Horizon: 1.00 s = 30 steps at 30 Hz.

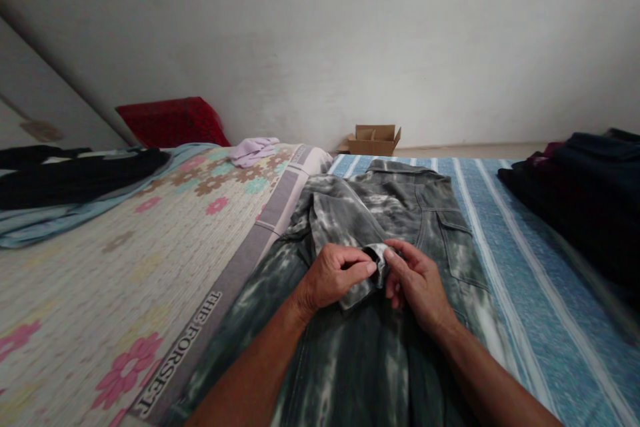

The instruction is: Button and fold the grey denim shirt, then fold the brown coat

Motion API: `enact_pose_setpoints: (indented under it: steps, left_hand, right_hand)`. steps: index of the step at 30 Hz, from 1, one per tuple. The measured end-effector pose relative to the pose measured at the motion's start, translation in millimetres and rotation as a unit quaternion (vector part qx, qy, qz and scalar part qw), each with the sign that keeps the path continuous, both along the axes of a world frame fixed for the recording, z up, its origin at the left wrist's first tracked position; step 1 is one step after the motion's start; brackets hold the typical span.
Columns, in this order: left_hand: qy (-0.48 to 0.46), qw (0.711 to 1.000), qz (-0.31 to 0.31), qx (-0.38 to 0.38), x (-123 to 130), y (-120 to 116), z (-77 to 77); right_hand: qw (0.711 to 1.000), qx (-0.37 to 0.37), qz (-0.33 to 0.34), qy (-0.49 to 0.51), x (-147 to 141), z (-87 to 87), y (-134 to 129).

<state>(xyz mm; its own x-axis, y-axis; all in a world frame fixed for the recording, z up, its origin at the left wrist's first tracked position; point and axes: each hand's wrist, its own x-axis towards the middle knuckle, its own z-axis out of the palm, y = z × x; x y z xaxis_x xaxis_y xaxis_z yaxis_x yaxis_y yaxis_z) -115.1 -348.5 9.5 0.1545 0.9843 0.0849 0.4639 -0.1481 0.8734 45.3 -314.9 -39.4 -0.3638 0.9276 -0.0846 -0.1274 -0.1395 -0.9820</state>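
A grey and dark green tie-dyed garment [395, 200] with a collar and a flapped pocket lies spread on the bed. One of its sleeves is folded across its front, and the sleeve's cuff [379, 255] is raised between my hands. My left hand [340, 275] pinches the cuff's left edge between thumb and fingers. On the cuff's other side, my right hand [414, 278] grips the edge with thumb and forefinger, its other fingers curled below.
Dark folded clothes [595, 193] are stacked at the right on a blue striped sheet [500, 227]. Left lies a floral mat [200, 233] with a lilac cloth [253, 151] and black clothing [85, 177]. A red item [173, 121] and cardboard box [373, 141] stand by the wall.
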Motion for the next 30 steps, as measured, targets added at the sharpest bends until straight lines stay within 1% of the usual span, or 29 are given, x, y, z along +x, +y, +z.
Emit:
enact_pose_setpoints:
  steps: [5, 15, 18, 24, 30]
  left_hand:
    - [0.020, 1.000, 0.009, 0.000, -2, 2, -2.4]
    - [0.034, 0.998, 0.048, 0.003, -5, 5, -4.4]
    - [0.035, 0.997, 0.070, 0.009, -5, 7, -4.3]
    - [0.031, 0.990, 0.139, 0.010, -9, 12, -6.0]
    - [0.026, 0.985, 0.169, 0.018, -11, 14, -7.7]
  right_hand:
    - [1.000, -0.006, -0.005, 0.007, -1, 0.1, 1]
    - [0.999, -0.014, -0.018, 0.024, -2, -4.4, 3]
    - [0.999, -0.013, -0.023, 0.026, -2, -4.0, 3]
    - [0.999, -0.017, -0.032, 0.025, -3, -2.2, 2]
    - [0.999, -0.016, -0.026, 0.026, -3, -1.7, 3]
